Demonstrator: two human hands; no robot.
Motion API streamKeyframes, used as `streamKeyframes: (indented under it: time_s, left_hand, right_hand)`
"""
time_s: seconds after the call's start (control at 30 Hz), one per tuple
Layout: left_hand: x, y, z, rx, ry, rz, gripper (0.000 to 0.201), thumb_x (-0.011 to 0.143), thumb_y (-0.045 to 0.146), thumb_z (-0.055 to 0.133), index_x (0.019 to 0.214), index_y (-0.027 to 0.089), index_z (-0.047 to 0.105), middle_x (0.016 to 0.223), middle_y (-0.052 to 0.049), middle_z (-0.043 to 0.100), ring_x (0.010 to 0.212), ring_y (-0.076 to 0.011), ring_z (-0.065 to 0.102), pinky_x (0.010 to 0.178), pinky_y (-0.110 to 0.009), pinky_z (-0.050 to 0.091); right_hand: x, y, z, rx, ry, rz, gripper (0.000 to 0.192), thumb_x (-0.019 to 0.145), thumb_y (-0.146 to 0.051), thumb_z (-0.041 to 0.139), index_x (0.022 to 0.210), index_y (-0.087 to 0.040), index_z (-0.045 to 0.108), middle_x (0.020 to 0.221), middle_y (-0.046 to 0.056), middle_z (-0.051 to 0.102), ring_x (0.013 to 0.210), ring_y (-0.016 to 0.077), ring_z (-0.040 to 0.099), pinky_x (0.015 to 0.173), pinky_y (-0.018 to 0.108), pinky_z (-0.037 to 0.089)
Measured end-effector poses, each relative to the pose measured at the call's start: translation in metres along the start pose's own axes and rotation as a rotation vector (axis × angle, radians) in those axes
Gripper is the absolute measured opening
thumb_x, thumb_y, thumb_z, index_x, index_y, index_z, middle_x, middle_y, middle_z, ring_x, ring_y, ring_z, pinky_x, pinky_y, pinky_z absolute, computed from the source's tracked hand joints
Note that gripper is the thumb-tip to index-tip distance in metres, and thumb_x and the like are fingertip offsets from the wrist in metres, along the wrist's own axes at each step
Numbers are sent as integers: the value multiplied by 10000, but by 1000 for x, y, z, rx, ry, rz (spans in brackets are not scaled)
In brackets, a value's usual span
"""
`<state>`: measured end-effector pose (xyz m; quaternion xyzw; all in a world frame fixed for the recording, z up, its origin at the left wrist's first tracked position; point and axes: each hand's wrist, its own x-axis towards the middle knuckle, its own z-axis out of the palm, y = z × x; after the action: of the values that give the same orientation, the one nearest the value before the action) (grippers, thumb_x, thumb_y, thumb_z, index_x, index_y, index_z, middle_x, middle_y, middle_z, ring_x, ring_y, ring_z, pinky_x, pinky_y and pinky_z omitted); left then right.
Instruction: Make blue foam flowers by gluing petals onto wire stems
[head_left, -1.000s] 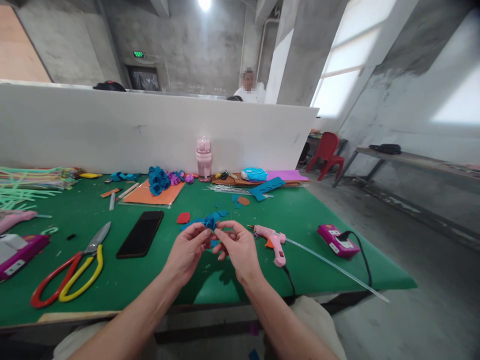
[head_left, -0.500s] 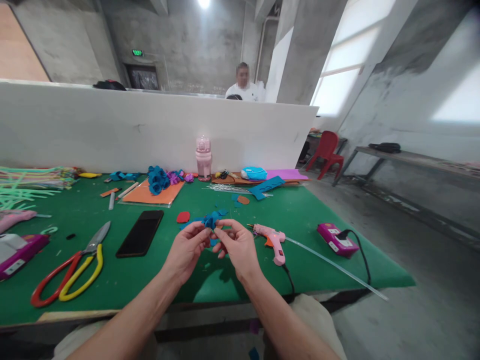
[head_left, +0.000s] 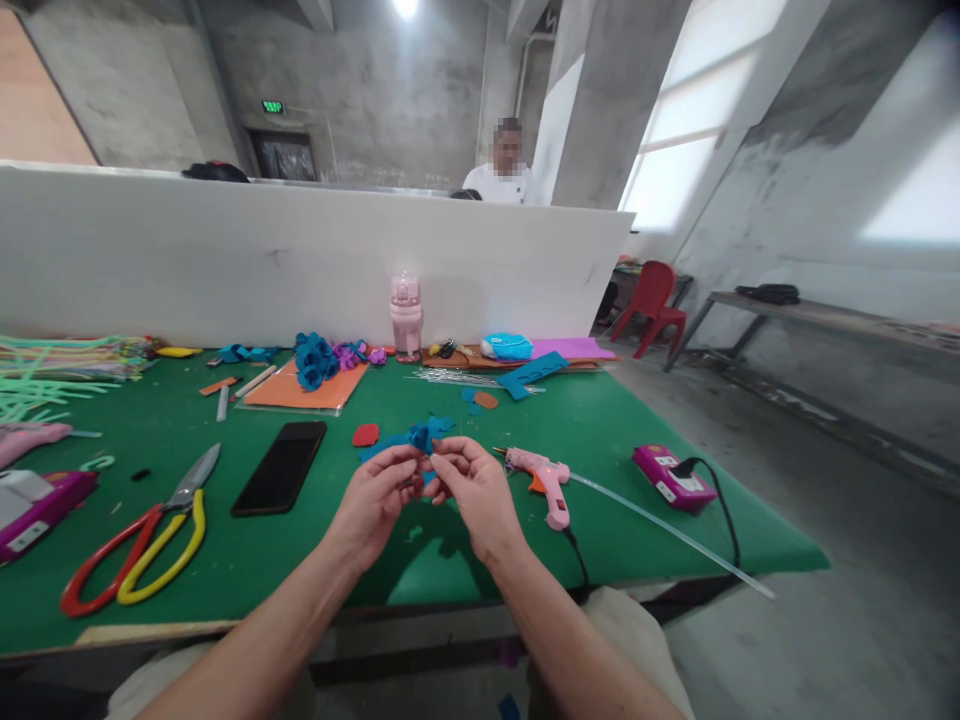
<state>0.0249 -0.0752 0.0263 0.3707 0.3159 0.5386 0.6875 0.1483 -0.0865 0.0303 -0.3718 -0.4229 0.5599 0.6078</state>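
Observation:
Between the fingertips of both hands is a small blue felt flower (head_left: 421,436), its petals pointing away from me. My left hand (head_left: 381,497) pinches it from the left, and my right hand (head_left: 469,490) from the right; the fingers hide its lower part. Loose blue felt pieces (head_left: 384,446) lie on the table just behind the hands, near a red felt piece (head_left: 366,435). Right of my right hand rests a pink glue gun (head_left: 546,482) with a long clear glue stick (head_left: 664,530) in its back end.
Scissors (head_left: 174,522) and a black phone (head_left: 280,468) lie on the left. Finished blue flowers (head_left: 316,361) sit on orange sheets (head_left: 296,392) farther back. A pink bottle (head_left: 406,318) stands against the white partition (head_left: 315,260). A purple power strip (head_left: 673,478) is at right.
The blue flower has tilted and sunk slightly between the fingers, with both hands nearly in place. The person behind the partition has shifted to the right.

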Motion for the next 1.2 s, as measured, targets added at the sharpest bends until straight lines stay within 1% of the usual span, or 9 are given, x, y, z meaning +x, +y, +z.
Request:
streamKeyframes:
  time_s: [0.3,0.53,0.67,0.83,0.93,0.97,1.03,1.13,1.2]
  left_hand:
    - [-1,-5,7,72,-12,-35,154,642,221,719,725,101,673,681,-39,620,606,-101,536,583,-220,428]
    - [4,-11,1,27,44,-59,155,597,201,747,680,98,665,674,-45,630,614,-115,564,576,-230,446]
    - [5,-8,1,73,121,27,162,589,212,756,661,105,658,677,-33,644,602,-87,558,583,-196,443]
    - [3,2,3,76,111,-8,186,624,230,739,725,119,630,738,-45,671,543,-71,547,512,-189,439]
    - [2,7,3,66,121,14,188,623,208,740,738,124,618,743,-48,671,564,-82,560,540,-206,473]
    - [2,7,3,71,117,17,186,625,205,738,742,124,617,745,-49,671,567,-83,561,544,-208,479]
    - [2,7,4,80,94,14,180,636,209,731,748,124,618,743,-47,668,564,-83,559,545,-207,483]
    - [0,5,6,84,58,-6,178,645,215,725,753,123,618,723,-39,660,562,-79,556,532,-189,475]
    - [-2,3,7,86,50,-19,181,642,216,726,750,121,616,716,-37,658,559,-74,554,527,-179,470]
  right_hand:
    - [-1,3,-1,-9,11,37,241,678,-313,669,705,-189,464,490,-60,571,437,93,570,416,172,443]
    - [-3,6,-3,-31,-52,55,227,675,-329,658,692,-196,475,541,-53,577,487,106,584,507,228,497]
    - [-2,4,-13,-221,-14,-29,193,693,-339,637,765,-195,529,651,-26,593,607,127,595,546,241,501]
    - [5,-25,-59,-511,155,-190,205,768,-374,543,871,-198,527,772,20,623,678,147,596,578,251,472]
    - [2,-49,-102,-1022,328,-277,205,800,-366,481,706,-192,537,657,10,604,624,137,557,609,247,405]
    - [-1,-54,-115,-1199,371,-232,238,798,-369,475,651,-191,532,619,11,592,606,141,543,591,248,379]
    - [-8,-57,-138,-1399,338,-68,276,795,-385,460,612,-191,532,589,16,591,580,144,536,550,244,339]
    - [-17,-47,-154,-1505,299,165,308,739,-486,497,669,-190,547,656,40,630,599,165,561,499,237,309]
    - [-19,-36,-154,-1536,294,240,323,694,-508,533,727,-188,563,699,56,649,616,184,580,480,238,297]
